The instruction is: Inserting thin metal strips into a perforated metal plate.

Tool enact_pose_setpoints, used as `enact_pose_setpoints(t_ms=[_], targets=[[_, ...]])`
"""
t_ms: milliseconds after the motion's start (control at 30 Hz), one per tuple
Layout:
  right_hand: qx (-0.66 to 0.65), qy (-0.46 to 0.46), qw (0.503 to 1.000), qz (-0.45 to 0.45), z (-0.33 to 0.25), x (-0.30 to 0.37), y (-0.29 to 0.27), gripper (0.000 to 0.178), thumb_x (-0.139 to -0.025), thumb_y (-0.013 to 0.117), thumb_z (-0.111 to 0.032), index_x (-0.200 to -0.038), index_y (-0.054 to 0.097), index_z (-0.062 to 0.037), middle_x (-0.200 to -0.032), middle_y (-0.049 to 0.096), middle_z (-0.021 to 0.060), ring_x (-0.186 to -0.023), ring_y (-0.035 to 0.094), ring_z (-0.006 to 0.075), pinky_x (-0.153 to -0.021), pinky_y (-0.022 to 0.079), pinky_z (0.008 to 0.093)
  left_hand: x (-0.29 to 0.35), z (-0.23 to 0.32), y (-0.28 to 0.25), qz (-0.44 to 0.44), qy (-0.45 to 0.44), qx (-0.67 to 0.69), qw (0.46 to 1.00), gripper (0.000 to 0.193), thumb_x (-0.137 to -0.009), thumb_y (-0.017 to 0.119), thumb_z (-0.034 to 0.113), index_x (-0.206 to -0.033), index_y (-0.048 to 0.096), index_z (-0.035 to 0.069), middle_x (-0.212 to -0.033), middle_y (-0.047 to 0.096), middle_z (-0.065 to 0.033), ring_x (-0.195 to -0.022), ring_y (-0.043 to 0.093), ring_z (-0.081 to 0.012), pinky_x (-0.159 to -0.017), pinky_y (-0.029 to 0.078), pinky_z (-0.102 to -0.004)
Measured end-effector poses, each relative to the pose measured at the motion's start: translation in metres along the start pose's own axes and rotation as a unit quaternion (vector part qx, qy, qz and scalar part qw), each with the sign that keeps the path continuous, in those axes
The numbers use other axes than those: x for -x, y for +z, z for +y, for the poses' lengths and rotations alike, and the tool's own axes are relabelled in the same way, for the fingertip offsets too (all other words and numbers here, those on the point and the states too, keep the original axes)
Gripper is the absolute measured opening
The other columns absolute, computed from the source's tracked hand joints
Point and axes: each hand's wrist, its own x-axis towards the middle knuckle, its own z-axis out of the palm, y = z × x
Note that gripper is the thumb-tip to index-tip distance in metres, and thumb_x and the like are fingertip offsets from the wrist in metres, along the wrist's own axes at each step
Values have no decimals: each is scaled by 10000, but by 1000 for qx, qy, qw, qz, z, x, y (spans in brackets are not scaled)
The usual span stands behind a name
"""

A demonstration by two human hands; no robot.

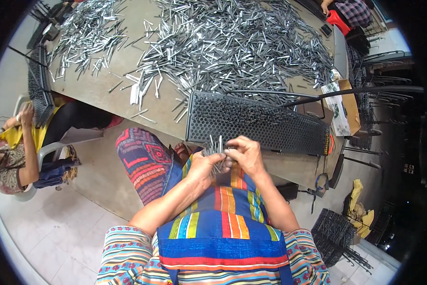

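A bunch of thin dark and silvery strips (218, 144) stands up out of my left hand (205, 166), whose fingers wrap round it above my lap. My right hand (249, 156) is close against the bunch on its right side. Its thumb and fingertips are pinched together; anything between them is too small to make out. Just beyond both hands, a black tray full of holes (270, 137) lies along the table's near edge, with dark pieces standing in many of its holes.
Heaps of loose strips (232, 47) cover much of the table (90, 92). A long dark rod (356, 90) crosses above the tray's right end, near an opened cardboard box (349, 111). At left a seated person (18, 152) works at another holed tray (40, 80). Black racks (334, 232) stand at lower right.
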Motion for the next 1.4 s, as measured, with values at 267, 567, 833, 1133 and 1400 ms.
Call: enact_pose_setpoints(t_ms=[267, 567, 833, 1133, 1400], targets=[[-257, 11, 955, 147, -5, -25, 38, 47, -829, 647, 25, -847, 635, -17, -675, 587, -24, -505, 441, -5, -431, 316, 169, 10, 10, -16, 92, 39, -10, 995, 101, -837, 599, -12, -934, 627, -13, -821, 682, -129, -656, 678, -227, -505, 543, -312], [22, -242, 943, 229, -29, -88, 76, 67, -772, 672, 48, -787, 640, -8, -637, 570, 12, -540, 483, 43, -488, 380, 212, 19, 27, -39, 106, 59, -9, 993, 120, -796, 640, 8, -913, 617, 10, -790, 686, -114, -621, 659, -177, -502, 520, -286], [264, -255, 920, 137, -31, -75, 73, 65, -754, 686, -111, -803, 678, -68, -768, 615, 110, -647, 619, 304, -577, 485, 392, 17, 11, -43, 73, 83, 18, 994, 154, -799, 616, -28, -952, 607, -29, -778, 670, -144, -579, 636, -212, -461, 514, -311], [-31, -77, 997, -5, -40, -33, 58, 264, -730, 721, -170, -938, 702, -7, -795, 658, 112, -651, 635, 180, -604, 485, 303, 20, 16, -47, 1, 85, 12, 996, 147, -827, 640, 18, -968, 617, -14, -806, 677, -131, -653, 671, -220, -522, 536, -299], [1, -164, 983, -82, -31, -7, 65, 311, -790, 645, -161, -1053, 666, 4, -821, 668, 131, -648, 656, 214, -601, 511, 321, 26, -5, -41, -13, 47, 8, 999, 180, -801, 669, 11, -968, 607, -10, -779, 646, -123, -631, 651, -214, -524, 549, -309]])
